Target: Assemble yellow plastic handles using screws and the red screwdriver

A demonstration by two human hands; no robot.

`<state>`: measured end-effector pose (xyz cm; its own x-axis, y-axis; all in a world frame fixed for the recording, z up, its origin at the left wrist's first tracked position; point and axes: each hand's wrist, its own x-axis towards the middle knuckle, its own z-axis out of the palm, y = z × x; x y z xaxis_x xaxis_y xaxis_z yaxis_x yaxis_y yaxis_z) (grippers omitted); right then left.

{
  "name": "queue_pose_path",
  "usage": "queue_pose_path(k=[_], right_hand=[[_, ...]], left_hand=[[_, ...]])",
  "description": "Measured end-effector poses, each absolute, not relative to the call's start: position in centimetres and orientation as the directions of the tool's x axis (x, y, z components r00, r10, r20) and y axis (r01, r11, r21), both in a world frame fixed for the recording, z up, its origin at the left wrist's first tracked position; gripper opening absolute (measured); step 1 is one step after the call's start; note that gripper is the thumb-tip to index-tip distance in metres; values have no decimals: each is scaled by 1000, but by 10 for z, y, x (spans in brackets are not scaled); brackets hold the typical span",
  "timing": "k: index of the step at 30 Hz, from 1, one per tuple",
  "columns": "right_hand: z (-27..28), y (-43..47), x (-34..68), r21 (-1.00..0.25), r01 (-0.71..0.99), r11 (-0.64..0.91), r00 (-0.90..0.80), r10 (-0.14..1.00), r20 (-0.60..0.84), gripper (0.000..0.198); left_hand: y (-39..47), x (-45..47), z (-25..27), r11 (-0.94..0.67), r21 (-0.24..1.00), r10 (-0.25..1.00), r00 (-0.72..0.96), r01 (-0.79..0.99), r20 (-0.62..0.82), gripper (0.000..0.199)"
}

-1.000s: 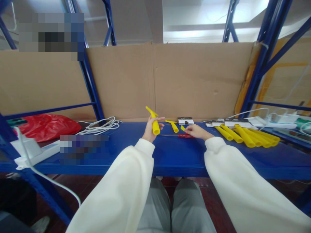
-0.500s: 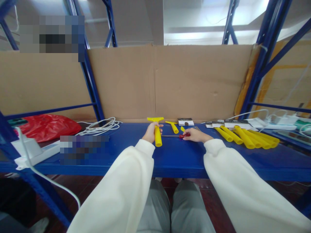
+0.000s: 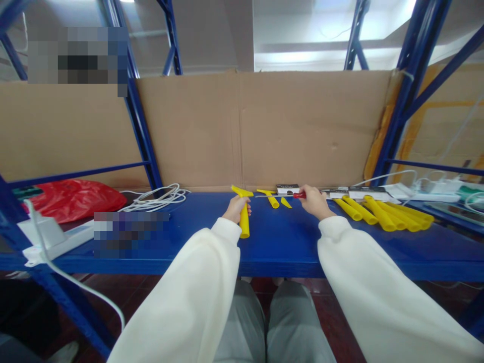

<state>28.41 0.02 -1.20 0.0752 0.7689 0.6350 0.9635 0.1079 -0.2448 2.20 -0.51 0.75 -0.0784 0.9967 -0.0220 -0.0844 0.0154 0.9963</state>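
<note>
Brown cardboard [image 3: 189, 126] stands like a wall along the back of a blue shelf [image 3: 272, 247], with blue metal posts [image 3: 141, 131] rising either side and pale light coming in from above. Someone in a cream sweatshirt and grey trousers is working at it, both forearms stretched forward, the hands well apart from each other. From where I stand, the left hand [image 3: 235, 208] has its fingers wrapped around the stem of a yellow T-shaped piece [image 3: 245, 226], holding it near the middle of the shelf with the crossbar up and away and the open round end towards the person. Over to the right, the right hand [image 3: 316, 202] is closed on the red handle of a thin-shafted tool [image 3: 300, 194], whose shaft points left, its tip close to the crossbar; whether they touch I can't tell. Between the hands lie a second yellow T-piece [image 3: 273, 201] and a small yellow wedge [image 3: 286, 202], with a black-and-white box [image 3: 287, 188] just behind. Further right, yellow tubular handles [image 3: 384, 217] lie side by side, their far ends by some flat black-and-white packs [image 3: 368, 192]. Off at the left sit a red plastic bag [image 3: 79, 200], a loose coil of white cable [image 3: 161, 197] and a white power strip [image 3: 73, 239].
</note>
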Motion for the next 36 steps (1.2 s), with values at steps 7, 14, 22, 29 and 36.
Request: queue_pose_path(k=[7,14,22,29,36], right_hand=[[-14,5,285,-284,944,169,70,738,671,17],[-15,7,285,-314,926,210,55,747,662,18],[-16,8,286,-298,923,243,22,739,673,20],[-18,11,288,-267,928,261,-5,724,690,18],[-15,6,286,-233,941,245,-11,712,702,18]], left_hand=[[-7,23,7,-8,978,998,-62,208,21,16],[-3,22,4,-33,951,997,-58,309,54,15],[7,18,-2,-55,914,992,-81,402,96,12],[7,18,-1,-65,902,992,-73,427,105,17],[6,19,0,-64,886,994,-46,460,95,13]])
